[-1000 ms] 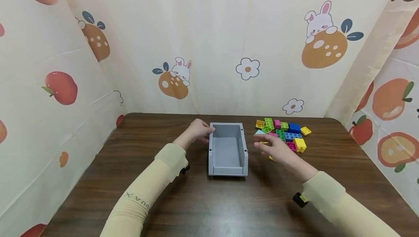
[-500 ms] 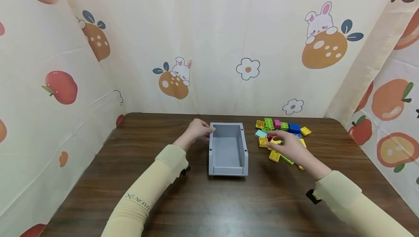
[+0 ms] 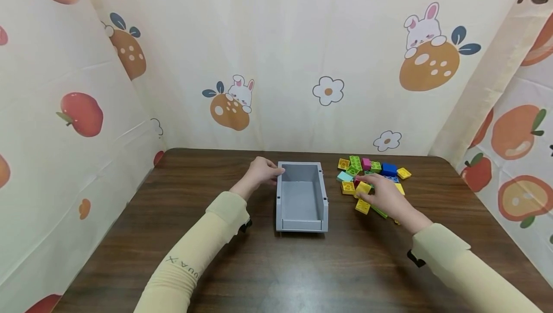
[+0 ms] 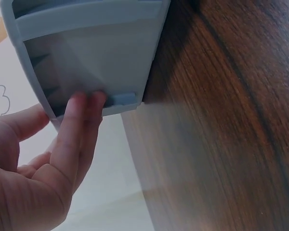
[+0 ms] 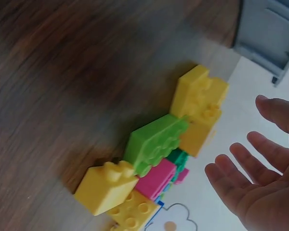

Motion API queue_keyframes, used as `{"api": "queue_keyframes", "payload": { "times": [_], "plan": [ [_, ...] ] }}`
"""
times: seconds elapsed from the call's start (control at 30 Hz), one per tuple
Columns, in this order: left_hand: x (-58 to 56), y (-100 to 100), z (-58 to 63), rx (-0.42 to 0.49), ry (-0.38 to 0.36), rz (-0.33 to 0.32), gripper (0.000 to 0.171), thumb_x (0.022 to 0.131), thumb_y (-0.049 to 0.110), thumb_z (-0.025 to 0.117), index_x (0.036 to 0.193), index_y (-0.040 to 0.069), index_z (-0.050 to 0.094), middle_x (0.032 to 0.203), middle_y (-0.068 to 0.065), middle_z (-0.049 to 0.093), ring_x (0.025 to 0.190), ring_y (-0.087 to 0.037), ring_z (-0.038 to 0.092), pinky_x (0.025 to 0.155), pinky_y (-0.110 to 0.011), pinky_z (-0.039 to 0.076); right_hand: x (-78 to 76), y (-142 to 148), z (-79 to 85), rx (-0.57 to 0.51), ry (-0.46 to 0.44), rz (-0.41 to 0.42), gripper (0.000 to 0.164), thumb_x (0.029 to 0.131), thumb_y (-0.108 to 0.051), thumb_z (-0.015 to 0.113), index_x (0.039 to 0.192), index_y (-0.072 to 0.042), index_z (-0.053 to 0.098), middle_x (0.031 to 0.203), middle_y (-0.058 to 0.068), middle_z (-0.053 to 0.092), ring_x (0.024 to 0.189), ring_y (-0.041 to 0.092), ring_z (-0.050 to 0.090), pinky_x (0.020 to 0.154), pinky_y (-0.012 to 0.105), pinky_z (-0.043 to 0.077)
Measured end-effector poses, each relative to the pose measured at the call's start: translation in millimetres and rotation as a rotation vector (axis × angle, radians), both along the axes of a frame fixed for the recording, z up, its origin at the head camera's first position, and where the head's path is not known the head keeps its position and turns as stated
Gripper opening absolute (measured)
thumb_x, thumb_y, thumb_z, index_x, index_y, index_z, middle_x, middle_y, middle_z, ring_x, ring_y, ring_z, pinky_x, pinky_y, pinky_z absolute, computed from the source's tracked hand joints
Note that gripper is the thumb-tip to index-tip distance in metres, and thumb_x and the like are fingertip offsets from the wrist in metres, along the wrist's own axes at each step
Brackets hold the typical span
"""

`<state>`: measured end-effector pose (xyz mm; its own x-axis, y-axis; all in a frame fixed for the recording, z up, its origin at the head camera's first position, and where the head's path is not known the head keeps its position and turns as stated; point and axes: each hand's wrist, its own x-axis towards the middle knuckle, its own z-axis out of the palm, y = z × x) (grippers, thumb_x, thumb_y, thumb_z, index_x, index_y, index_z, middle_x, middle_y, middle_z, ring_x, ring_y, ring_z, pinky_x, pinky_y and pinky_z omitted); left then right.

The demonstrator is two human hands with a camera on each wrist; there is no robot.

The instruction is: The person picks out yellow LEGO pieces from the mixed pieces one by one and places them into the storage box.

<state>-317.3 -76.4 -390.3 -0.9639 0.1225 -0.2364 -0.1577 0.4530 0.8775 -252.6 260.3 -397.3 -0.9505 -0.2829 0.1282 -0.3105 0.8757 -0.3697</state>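
Cream cloth (image 3: 47, 217) left of the grey box (image 3: 302, 225), bright toy blocks (image 3: 354, 161) to its right.
Red fruit (image 3: 82, 115) is drawn on the cloth, well left of the box. At the box's back left edge, the left hand (image 3: 259, 171) pinches the rim, with fingers on the outside wall. The box sits on the brown table (image 3: 173, 198). To the right of the box lie a light blue block (image 3: 344, 176) and then a yellow block (image 3: 362, 189). Just past them, still right of the box, the right hand (image 3: 386, 195) is loose, thumb and fingers apart around nothing gripped; I can't tell if it touches the yellow block. A dark blue block (image 3: 389, 169) lies farther right of the box.
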Motion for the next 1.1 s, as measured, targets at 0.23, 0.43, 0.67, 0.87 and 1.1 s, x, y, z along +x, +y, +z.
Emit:
{"api": "queue_keyframes", "payload": {
  "times": [0.23, 0.43, 0.67, 0.87, 1.1],
  "plan": [
    [1.2, -0.4, 1.2, 0.002, -0.002, 0.007, 0.022, 0.085, 0.017, 0.071, 0.094, -0.003, 0.069, 0.088, -0.015, 0.066, 0.071, -0.021, 0.07, 0.078, -0.04, 0.058, -7.5, 2.7, -9.2, 0.033, -0.022, -0.005, 0.049, 0.084, -0.019, 0.071, 0.128, -0.001, 0.056, 0.124, 0.026, 0.056, 0.116, 0.046, 0.049, 0.096, 0.062, 0.042],
    [1.6, -0.3, -0.2, 0.006, 0.0, 0.003, 0.022, 0.085, 0.018, 0.071, 0.094, -0.003, 0.069, 0.089, -0.015, 0.066, 0.072, -0.021, 0.07, 0.079, -0.041, 0.058, -15.5, 6.4, -16.7, 0.052, -0.045, -0.001, 0.051, 0.083, -0.018, 0.072, 0.128, -0.001, 0.056, 0.125, 0.028, 0.054, 0.115, 0.047, 0.049, 0.096, 0.061, 0.042],
    [1.9, 0.1, 0.9, 0.027, 0.011, 0.002, 0.023, 0.085, 0.017, 0.071, 0.095, -0.004, 0.069, 0.09, -0.016, 0.066, 0.072, -0.021, 0.07, 0.08, -0.042, 0.057, -24.2, 9.8, -21.8, 0.084, -0.026, 0.013, 0.049, 0.082, -0.016, 0.074, 0.125, 0.001, 0.059, 0.119, 0.026, 0.056, 0.101, 0.039, 0.057, 0.087, 0.053, 0.051],
    [2.4, -0.1, 1.6, 0.023, 0.015, -0.002, 0.024, 0.086, 0.017, 0.07, 0.097, -0.005, 0.068, 0.092, -0.016, 0.066, 0.073, -0.021, 0.07, 0.079, -0.04, 0.058, -24.2, 7.5, -19.5, 0.106, 0.011, 0.027, 0.046, 0.079, -0.014, 0.076, 0.12, 0.003, 0.062, 0.111, 0.022, 0.059, 0.094, 0.035, 0.06, 0.083, 0.049, 0.054],
    [3.1, 0.6, 2.0, 0.013, 0.017, -0.002, 0.024, 0.086, 0.017, 0.07, 0.097, -0.004, 0.069, 0.092, -0.016, 0.067, 0.073, -0.022, 0.07, 0.079, -0.04, 0.058, -22.0, 5.7, -16.1, 0.11, 0.031, 0.04, 0.046, 0.078, -0.011, 0.077, 0.119, 0.003, 0.062, 0.108, 0.021, 0.061, 0.093, 0.034, 0.061, 0.083, 0.049, 0.055]
  ]
}}
